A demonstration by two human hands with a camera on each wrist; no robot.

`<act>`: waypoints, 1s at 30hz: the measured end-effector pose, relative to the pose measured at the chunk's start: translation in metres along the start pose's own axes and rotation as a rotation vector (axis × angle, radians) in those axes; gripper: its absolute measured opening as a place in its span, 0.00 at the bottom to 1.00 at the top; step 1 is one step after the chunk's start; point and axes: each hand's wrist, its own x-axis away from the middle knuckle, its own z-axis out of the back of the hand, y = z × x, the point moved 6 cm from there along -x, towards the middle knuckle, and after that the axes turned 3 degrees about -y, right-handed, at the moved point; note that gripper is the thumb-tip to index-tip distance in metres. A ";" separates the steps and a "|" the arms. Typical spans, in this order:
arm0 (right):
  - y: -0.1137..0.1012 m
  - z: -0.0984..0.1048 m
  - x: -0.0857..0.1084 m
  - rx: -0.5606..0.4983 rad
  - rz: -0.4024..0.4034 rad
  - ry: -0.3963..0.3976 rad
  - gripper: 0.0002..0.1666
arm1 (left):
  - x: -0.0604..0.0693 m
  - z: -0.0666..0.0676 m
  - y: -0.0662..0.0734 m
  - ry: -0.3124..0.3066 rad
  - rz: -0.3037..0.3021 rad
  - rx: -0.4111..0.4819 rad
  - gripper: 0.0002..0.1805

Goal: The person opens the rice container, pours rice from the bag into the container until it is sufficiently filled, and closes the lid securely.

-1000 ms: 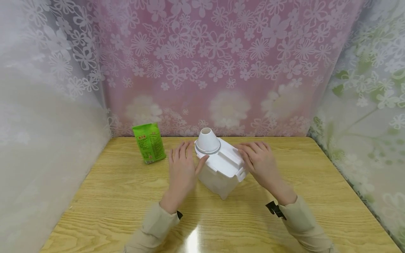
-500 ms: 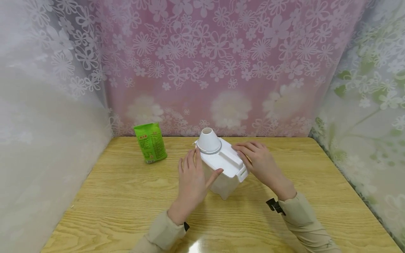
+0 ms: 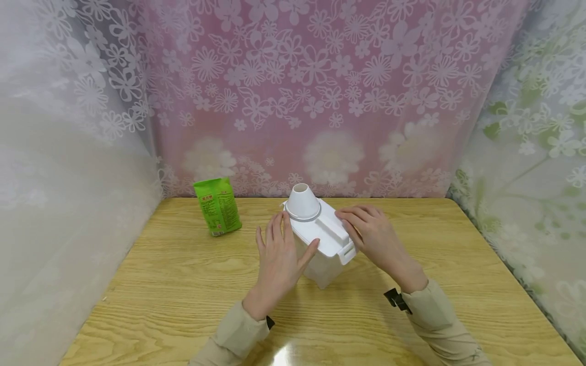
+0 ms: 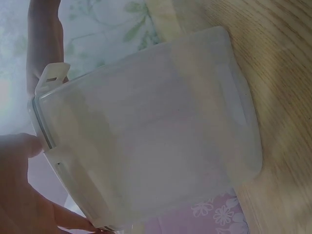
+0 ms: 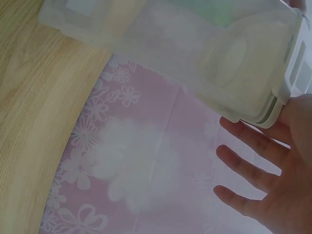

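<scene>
A translucent plastic storage container [image 4: 156,126] stands on the table, slightly tilted in the wrist views by camera angle. Its white lid [image 3: 326,237] carries a raised handle bar, a cone-shaped white spout [image 3: 303,202] and a side latch [image 3: 347,253]. My left hand [image 3: 277,258] lies at the lid's near-left edge, fingers extended, thumb touching the rim. At the lid's opposite edge is my right hand [image 3: 376,239]; its fingertips touch the rim. The right wrist view shows several of its fingers [image 5: 253,168] spread, one near the lid's corner. The container's contents look hazy.
A green printed bag [image 3: 217,207] stands upright at the back left of the wooden table [image 3: 183,295]. Floral curtains [image 3: 316,91] close off the back and both sides.
My left hand has moved right and slightly toward me, from beside the spout along the lid's near-left edge. The right hand has shifted slightly; the container stays in place.
</scene>
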 end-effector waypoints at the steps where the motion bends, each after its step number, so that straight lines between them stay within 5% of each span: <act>1: -0.001 0.000 0.000 -0.002 0.002 0.001 0.13 | -0.001 0.000 -0.001 -0.009 0.001 0.004 0.51; 12: -0.008 0.004 0.005 -0.007 0.041 0.045 0.13 | -0.007 -0.001 -0.007 -0.057 0.017 0.014 0.46; 30: -0.016 0.009 0.010 0.011 -0.012 0.052 0.13 | -0.012 0.002 -0.012 -0.074 -0.019 0.017 0.39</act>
